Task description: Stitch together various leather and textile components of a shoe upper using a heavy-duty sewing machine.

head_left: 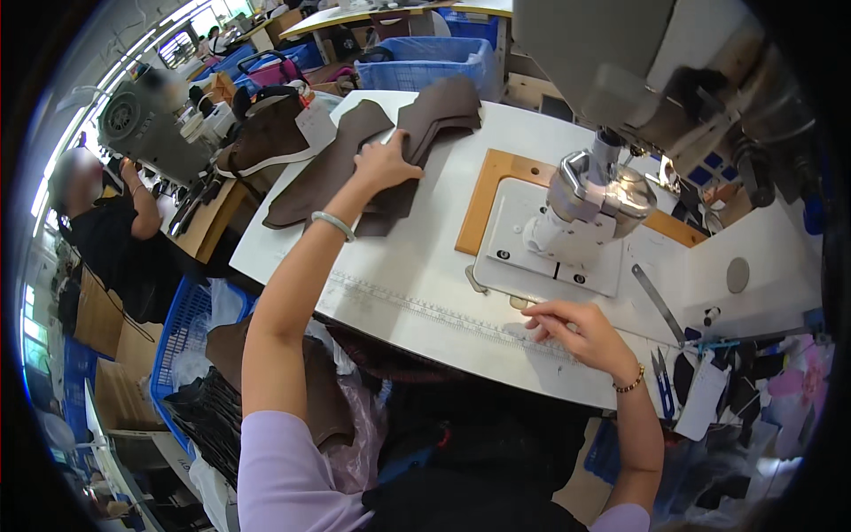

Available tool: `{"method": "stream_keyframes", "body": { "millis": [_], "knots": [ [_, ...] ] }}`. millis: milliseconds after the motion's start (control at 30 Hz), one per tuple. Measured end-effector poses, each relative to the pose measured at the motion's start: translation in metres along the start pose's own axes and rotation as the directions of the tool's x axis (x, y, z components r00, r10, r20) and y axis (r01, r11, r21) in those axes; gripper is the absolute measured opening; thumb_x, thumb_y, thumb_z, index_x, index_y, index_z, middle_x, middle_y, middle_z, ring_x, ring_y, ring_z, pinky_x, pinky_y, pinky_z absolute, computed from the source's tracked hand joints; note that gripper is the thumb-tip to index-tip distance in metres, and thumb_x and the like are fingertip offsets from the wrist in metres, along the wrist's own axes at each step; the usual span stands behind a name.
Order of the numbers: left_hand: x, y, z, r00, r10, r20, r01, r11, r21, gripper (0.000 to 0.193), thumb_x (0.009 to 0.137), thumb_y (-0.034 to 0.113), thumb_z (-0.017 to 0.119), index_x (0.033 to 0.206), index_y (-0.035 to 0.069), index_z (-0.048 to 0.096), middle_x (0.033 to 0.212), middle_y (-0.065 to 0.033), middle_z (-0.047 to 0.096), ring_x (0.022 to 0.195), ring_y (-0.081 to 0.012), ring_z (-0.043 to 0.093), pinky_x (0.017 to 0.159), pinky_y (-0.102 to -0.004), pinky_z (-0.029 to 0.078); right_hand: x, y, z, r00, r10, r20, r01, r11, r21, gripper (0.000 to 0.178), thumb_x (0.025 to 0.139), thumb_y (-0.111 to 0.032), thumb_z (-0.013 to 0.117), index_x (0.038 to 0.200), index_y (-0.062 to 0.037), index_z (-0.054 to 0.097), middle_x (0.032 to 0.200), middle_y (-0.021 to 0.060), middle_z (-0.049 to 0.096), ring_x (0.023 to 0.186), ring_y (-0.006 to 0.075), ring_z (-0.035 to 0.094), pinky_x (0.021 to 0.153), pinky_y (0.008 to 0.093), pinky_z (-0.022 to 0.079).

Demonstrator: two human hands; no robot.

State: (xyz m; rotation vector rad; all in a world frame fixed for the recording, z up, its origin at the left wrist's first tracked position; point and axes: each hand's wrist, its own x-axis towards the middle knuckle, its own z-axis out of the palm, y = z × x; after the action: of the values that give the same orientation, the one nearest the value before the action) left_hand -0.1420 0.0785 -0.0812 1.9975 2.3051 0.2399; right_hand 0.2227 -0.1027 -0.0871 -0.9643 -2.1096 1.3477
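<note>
Panels of brown material (330,168) lie beneath my spread left hand (384,167) on the counter (403,262); my right hand (581,337) is loosely open near the sewing machine (605,188).

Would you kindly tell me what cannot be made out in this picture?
- Head view: the left hand's grip; the hand itself hides its underside.
- Head view: how many brown pieces lie there; upper ones cover lower ones.
- Head view: the top of the sewing machine, cut off by the upper edge.
- Head view: the ruler scale's finest marks, too small to read.
</note>
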Motion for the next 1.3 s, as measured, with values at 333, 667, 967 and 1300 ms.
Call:
{"method": "stream_keyframes", "body": {
  "millis": [333, 667, 967, 1300],
  "knots": [
    [0.010, -0.009, 0.007, 0.991, 0.111, 0.080, -0.101, 0.988, -0.117, 0.114, 0.059, 0.046, 0.083, 0.151, 0.014, 0.022, 0.129, -0.0374, 0.047, 0.124, -0.0483, 0.046, 0.105, -0.0455, 0.038, 0.002, 0.002, 0.004, 0.999, 0.029, -0.019, -0.027, 0.994, 0.107, 0.023, 0.097, -0.009, 0.052, 0.115, 0.0000, 0.064, 0.091, 0.0084, 0.069, 0.077, 0.0130, 0.067, 0.070, 0.0243, 0.053],
    [-0.011, -0.016, -0.015, 0.983, 0.181, 0.010, -0.179, 0.978, -0.111, 0.112, 0.066, 0.068, 0.072, 0.148, 0.006, 0.028, 0.128, -0.0331, 0.052, 0.125, -0.0420, 0.049, 0.103, -0.0445, 0.041, 0.001, 0.002, 0.011, 0.993, 0.119, 0.018, -0.120, 0.978, 0.170, 0.022, 0.096, -0.006, 0.053, 0.114, 0.0010, 0.064, 0.090, 0.0099, 0.069, 0.075, 0.0112, 0.064, 0.069, 0.0248, 0.053],
    [-0.165, -0.092, -0.130, 0.897, 0.425, 0.123, -0.430, 0.903, 0.010, 0.041, 0.088, 0.028, 0.062, 0.116, -0.001, 0.057, 0.103, -0.0248, 0.065, 0.095, -0.0372, 0.064, 0.082, -0.0414, 0.050, 0.014, -0.030, 0.043, 0.989, -0.149, -0.004, 0.147, 0.977, -0.154, 0.023, 0.094, -0.002, 0.053, 0.115, -0.0011, 0.064, 0.095, 0.0112, 0.069, 0.080, 0.0168, 0.065, 0.075, 0.0282, 0.051],
    [-0.372, -0.175, -0.158, 0.978, -0.071, 0.196, 0.043, 0.989, 0.142, 0.047, 0.091, 0.036, 0.062, 0.128, 0.008, 0.058, 0.106, -0.0191, 0.067, 0.092, -0.0280, 0.067, 0.080, -0.0374, 0.053, 0.051, -0.063, 0.162, 0.606, -0.664, 0.438, 0.795, 0.500, -0.342, 0.044, 0.077, 0.001, 0.059, 0.121, -0.0014, 0.057, 0.115, 0.0125, 0.058, 0.107, 0.0284, 0.057, 0.091, 0.0376, 0.046]
  ]
}}
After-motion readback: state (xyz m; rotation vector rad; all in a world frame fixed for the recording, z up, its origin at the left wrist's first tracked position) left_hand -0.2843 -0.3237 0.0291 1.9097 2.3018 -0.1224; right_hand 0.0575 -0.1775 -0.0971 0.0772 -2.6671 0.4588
